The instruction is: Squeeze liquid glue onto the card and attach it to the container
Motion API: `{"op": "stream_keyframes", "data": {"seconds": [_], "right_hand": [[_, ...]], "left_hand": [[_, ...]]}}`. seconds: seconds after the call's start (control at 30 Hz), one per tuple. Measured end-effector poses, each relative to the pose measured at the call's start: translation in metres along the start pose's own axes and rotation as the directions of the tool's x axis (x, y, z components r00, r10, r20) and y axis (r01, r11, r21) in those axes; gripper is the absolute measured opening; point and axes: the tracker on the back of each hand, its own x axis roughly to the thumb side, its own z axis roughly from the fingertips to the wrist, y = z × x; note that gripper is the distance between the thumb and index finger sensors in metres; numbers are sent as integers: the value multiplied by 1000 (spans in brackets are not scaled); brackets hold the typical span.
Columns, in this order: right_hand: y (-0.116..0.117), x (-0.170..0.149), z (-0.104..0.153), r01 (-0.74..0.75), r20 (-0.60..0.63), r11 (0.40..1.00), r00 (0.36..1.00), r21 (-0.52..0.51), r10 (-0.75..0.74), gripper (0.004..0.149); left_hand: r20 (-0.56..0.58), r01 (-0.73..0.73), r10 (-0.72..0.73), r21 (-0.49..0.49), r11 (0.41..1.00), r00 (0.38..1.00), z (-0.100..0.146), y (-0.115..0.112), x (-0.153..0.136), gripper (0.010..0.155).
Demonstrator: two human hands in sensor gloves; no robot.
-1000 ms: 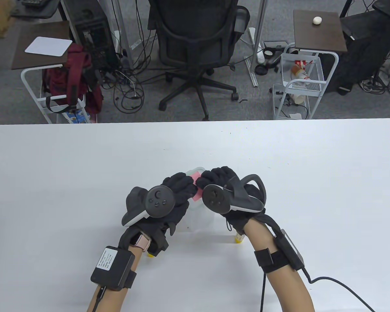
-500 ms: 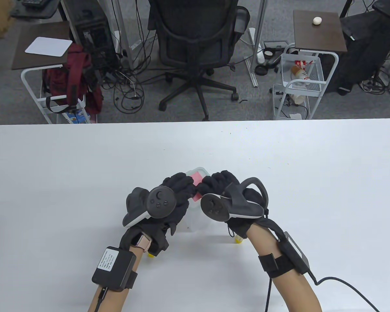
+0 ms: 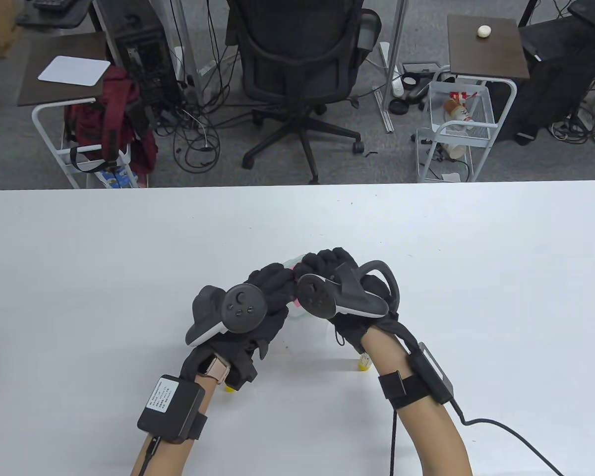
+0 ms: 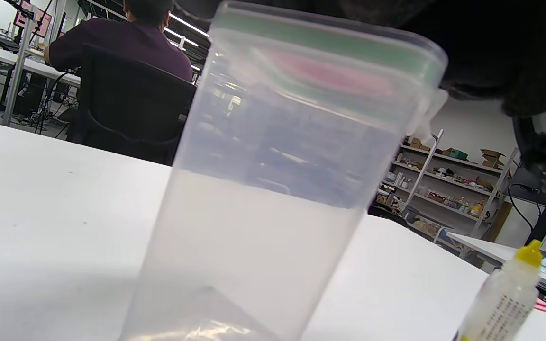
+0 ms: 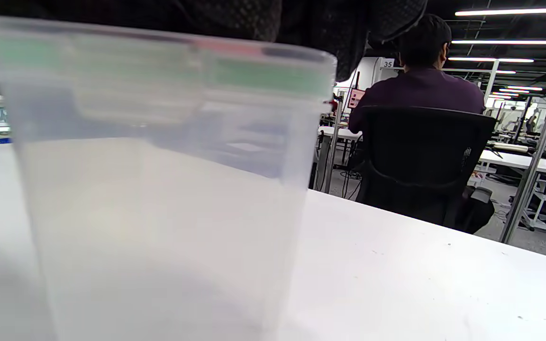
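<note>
A clear plastic container (image 3: 297, 317) with a green-rimmed lid stands on the white table (image 3: 129, 248), mostly hidden under both hands. It fills the left wrist view (image 4: 263, 189) and the right wrist view (image 5: 159, 189). The pink card (image 3: 293, 269) lies on the lid, with only slivers showing; it shows through the lid in the left wrist view (image 4: 330, 76). My left hand (image 3: 272, 282) holds the container's top from the left. My right hand (image 3: 327, 263) presses its curled fingers down on the card. A glue bottle with a yellow cap (image 3: 364, 364) stands under my right wrist and also shows in the left wrist view (image 4: 505, 298).
A small yellow item (image 3: 229, 389) lies under my left wrist. A cable (image 3: 501, 426) trails from my right forearm to the table's near edge. An office chair (image 3: 297, 74) and carts stand beyond the table's far edge.
My right hand has moved left and forward over the lid and now covers most of the pink card. My left hand has stayed in place.
</note>
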Motion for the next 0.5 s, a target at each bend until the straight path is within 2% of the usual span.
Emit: {"op": "stream_keyframes", "data": {"seconds": [0.17,0.37,0.5], "right_hand": [[1,2,9,-41,35,999,999,-26,42,44],[-9,10,38,-136,125,991,983,-12,136,42],[-9,9,44,-125,128,992,984,-15,126,42]], "left_hand": [[-11,6,-6,13,1000,1000,1,-1,1,50],[-16,9,-8,9,1000,1000,1,0,1,48],[-17,6,-6,11,1000,1000,0,0,1,49]]}}
